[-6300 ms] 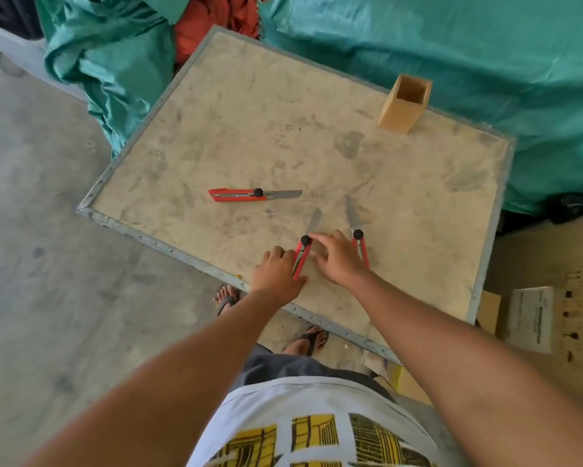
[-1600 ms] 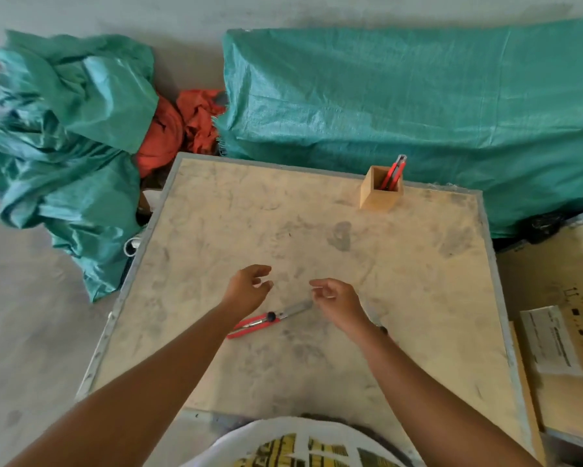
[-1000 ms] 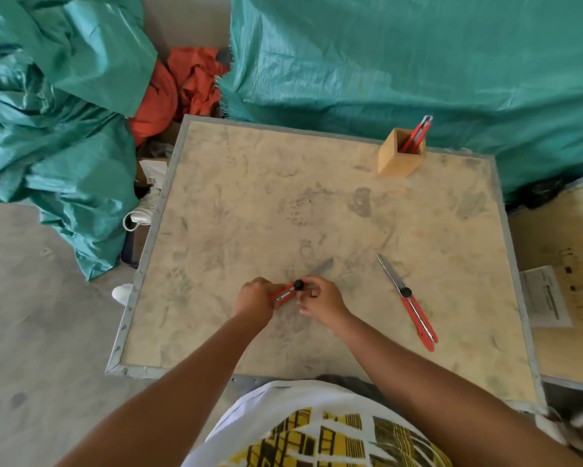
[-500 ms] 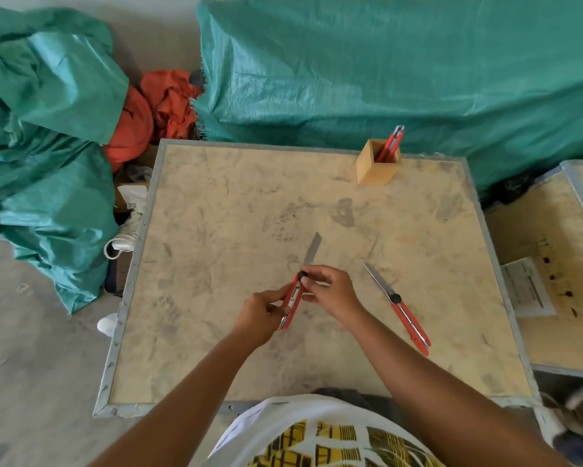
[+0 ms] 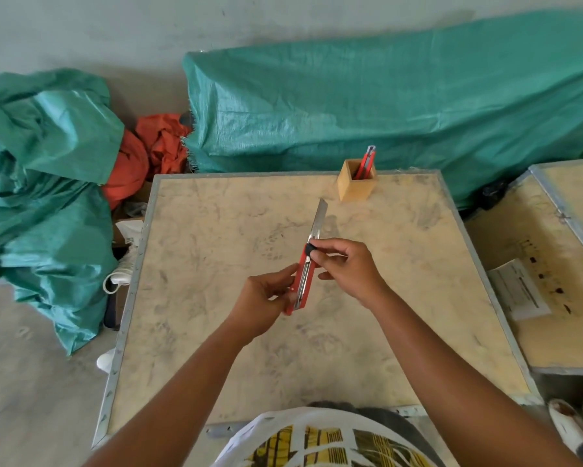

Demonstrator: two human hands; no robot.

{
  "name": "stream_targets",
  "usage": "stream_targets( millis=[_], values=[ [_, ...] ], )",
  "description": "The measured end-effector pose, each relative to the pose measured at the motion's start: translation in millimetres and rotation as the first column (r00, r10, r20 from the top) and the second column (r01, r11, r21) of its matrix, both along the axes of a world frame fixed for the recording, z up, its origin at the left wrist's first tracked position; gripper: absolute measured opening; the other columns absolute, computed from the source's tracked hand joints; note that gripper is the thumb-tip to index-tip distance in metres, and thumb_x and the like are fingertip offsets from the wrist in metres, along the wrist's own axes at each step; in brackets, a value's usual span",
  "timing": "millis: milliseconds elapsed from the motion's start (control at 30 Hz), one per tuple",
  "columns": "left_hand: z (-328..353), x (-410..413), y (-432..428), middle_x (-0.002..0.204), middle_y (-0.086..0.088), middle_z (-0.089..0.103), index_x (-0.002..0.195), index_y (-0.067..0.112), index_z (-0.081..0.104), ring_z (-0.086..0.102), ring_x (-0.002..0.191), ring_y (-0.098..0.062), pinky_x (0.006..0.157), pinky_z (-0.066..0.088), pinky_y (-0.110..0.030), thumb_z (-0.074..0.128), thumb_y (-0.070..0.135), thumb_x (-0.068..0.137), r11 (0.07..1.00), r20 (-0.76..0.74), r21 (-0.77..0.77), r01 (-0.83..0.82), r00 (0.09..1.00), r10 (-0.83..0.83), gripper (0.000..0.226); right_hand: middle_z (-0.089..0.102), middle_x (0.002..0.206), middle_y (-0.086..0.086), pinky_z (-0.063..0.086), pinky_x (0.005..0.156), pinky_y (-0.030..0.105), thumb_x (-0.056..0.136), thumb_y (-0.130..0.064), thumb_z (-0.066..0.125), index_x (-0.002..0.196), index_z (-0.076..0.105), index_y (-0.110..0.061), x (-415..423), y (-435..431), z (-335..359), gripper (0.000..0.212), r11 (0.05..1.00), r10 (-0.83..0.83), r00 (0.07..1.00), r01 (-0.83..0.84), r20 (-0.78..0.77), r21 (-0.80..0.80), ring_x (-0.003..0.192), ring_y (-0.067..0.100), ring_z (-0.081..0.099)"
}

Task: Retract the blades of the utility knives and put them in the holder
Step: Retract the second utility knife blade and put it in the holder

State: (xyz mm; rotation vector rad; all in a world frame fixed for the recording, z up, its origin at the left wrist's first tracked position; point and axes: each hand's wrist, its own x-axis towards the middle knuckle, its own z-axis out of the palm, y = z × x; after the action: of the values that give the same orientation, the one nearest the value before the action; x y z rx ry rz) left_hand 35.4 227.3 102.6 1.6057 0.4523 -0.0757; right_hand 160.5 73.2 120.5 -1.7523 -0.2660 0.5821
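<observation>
A woven green tarpaulin (image 5: 384, 106) drapes a long bulk behind the worktop (image 5: 216, 264), whose square, scuffed beige board is edged with a riveted grey metal strip. A second, crumpled green tarpaulin (image 5: 40, 183) lies left of the worktop, with bunched orange cloth (image 5: 148, 153) beside it. At the worktop's far edge stands the holder (image 5: 354, 183), a small open-topped wooden box of square section, with one red utility knife (image 5: 367, 161) leaning upright inside it. Over the worktop's middle, both hands hold a second red knife (image 5: 303, 281) clear of the surface, its long flat steel blade (image 5: 318, 219) fully extended and aimed toward the holder. The left hand (image 5: 263, 301) closes its fingers around the lower end of the slim plastic handle. The right hand (image 5: 347, 267) pinches the round black slider knob (image 5: 312, 249) between thumb and forefinger.
</observation>
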Motion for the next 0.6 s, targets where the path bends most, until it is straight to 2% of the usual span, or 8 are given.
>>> stream_targets(
  millis=[133,267,367,467,600],
  values=[
    [14,0,-8,0.099,0.021,0.078,0.118,0.040,0.065,0.075,0.092,-0.009,0.070,0.062,-0.035,0.064,-0.009,0.090,0.998,0.034,-0.058,-0.022,0.999,0.024,0.057,0.078,0.108,-0.001,0.066,0.072,0.033,0.091,-0.012,0.075,0.107,0.078,-0.030,-5,-10,9,0.024,0.997,0.076,0.997,-0.076,0.016,0.005,0.092,0.014,0.077],
    [26,0,-10,0.113,0.009,0.077,0.128,0.031,0.062,0.074,0.094,-0.009,0.071,0.061,-0.030,0.065,-0.008,0.090,0.993,0.061,-0.109,0.039,0.998,-0.032,0.055,0.079,0.104,0.000,0.064,0.071,0.029,0.090,-0.010,0.075,0.109,0.079,-0.025,-6,-18,15,0.025,0.998,0.064,0.995,-0.066,0.076,0.021,0.090,0.017,0.077],
    [34,-1,-14,0.124,0.001,0.073,0.137,0.020,0.059,0.072,0.099,-0.012,0.074,0.059,-0.035,0.065,-0.010,0.088,0.991,0.085,-0.112,0.080,0.994,-0.071,0.057,0.079,0.104,-0.003,0.062,0.075,0.028,0.089,-0.010,0.076,0.106,0.079,-0.029,-2,-27,22,0.026,0.994,0.108,0.986,-0.111,0.124,0.016,0.092,0.013,0.075],
    [40,0,-26,0.122,-0.006,0.074,0.136,0.018,0.060,0.071,0.091,-0.012,0.074,0.058,-0.037,0.065,-0.011,0.089,0.992,0.103,-0.119,0.044,0.994,-0.032,0.056,0.076,0.112,-0.004,0.057,0.090,0.021,0.087,-0.011,0.079,0.110,0.080,-0.019,2,-41,30,0.025,0.978,0.208,0.951,-0.202,0.228,-0.049,0.101,0.009,0.072],
    [48,0,-49,0.117,-0.008,0.075,0.136,0.018,0.060,0.069,0.087,-0.014,0.074,0.055,-0.037,0.063,-0.012,0.089,0.994,0.130,-0.107,0.012,0.992,0.002,0.056,0.066,0.118,-0.014,0.048,0.089,0.011,0.083,-0.019,0.082,0.106,0.082,-0.025,4,-63,44,0.023,0.947,0.316,0.904,-0.282,0.287,-0.154,0.110,0.000,0.063]
  ],
)
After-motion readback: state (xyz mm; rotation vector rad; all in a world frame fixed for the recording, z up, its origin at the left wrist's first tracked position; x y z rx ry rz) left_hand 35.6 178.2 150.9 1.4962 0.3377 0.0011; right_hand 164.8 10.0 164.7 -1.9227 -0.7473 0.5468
